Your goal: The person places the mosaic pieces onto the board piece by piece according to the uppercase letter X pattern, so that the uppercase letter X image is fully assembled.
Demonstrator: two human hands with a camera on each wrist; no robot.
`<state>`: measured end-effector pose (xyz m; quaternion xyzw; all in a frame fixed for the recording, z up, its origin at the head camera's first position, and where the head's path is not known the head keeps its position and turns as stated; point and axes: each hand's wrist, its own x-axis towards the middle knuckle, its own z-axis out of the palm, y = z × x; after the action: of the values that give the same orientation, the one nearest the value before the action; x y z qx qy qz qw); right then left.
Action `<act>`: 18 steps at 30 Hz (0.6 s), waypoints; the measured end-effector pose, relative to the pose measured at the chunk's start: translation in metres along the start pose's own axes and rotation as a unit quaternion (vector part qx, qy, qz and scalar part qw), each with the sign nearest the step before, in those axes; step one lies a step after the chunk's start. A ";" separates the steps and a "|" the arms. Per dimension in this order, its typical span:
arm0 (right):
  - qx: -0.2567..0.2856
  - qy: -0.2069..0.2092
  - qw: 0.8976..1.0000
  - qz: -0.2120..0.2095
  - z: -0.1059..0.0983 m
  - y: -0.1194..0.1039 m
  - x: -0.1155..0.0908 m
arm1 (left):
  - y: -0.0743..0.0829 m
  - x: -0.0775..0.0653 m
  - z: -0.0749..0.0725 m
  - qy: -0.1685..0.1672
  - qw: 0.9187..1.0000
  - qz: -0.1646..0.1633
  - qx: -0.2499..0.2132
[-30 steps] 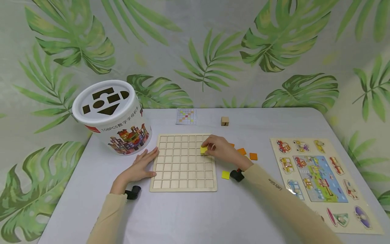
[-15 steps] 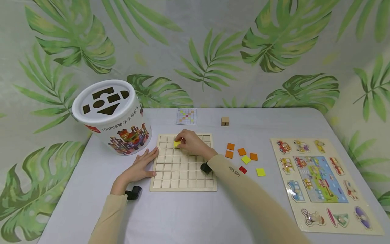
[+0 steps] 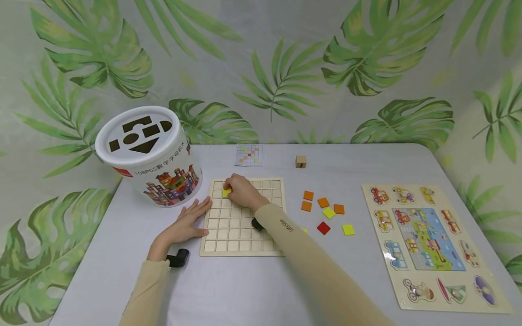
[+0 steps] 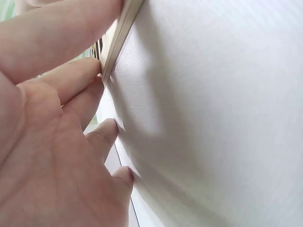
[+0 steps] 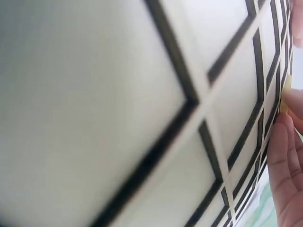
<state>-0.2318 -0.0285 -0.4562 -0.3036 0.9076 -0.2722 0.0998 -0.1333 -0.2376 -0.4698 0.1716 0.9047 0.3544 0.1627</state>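
Note:
A wooden grid board (image 3: 239,234) lies flat on the table, its square cells bare where they show. Over its far left cells my right hand (image 3: 244,191) pinches a yellow square tile (image 3: 226,193) between thumb and fingers. The right wrist view catches that yellow tile (image 5: 286,97) at the fingertips, right at the board's surface. My left hand (image 3: 186,225) rests against the board's left edge with its fingers spread. In the left wrist view, fingertips of the left hand (image 4: 61,123) touch the board's side (image 4: 122,35) and the white cloth.
Right of the board lie several orange tiles (image 3: 308,195), yellow tiles (image 3: 348,230) and a red tile (image 3: 323,227). A pattern card (image 3: 249,155) and a wooden cube (image 3: 301,161) sit behind. A white bucket (image 3: 151,156) stands far left, a picture puzzle (image 3: 434,246) at right.
My right hand has carried the yellow tile leftward across the board, from its right side to the far left cells. The left hand has stayed at the board's edge.

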 end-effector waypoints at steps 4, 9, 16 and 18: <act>0.008 0.004 1.000 0.003 0.001 0.000 0.000 | 0.000 0.000 0.000 0.001 1.000 0.000 -0.002; 0.076 0.011 0.997 0.007 -0.010 0.008 -0.009 | -0.001 0.000 0.000 0.001 1.000 -0.002 -0.007; 0.161 0.024 0.987 0.009 -0.046 0.036 -0.045 | 0.000 0.000 0.001 0.002 1.000 -0.006 -0.013; 0.166 0.028 0.986 0.007 -0.056 0.048 -0.061 | 0.001 0.000 0.001 0.003 1.000 -0.008 -0.013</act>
<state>-0.2265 0.0647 -0.4347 -0.2684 0.8544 -0.4268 0.1255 -0.1329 -0.2365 -0.4702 0.1615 0.9017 0.3653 0.1653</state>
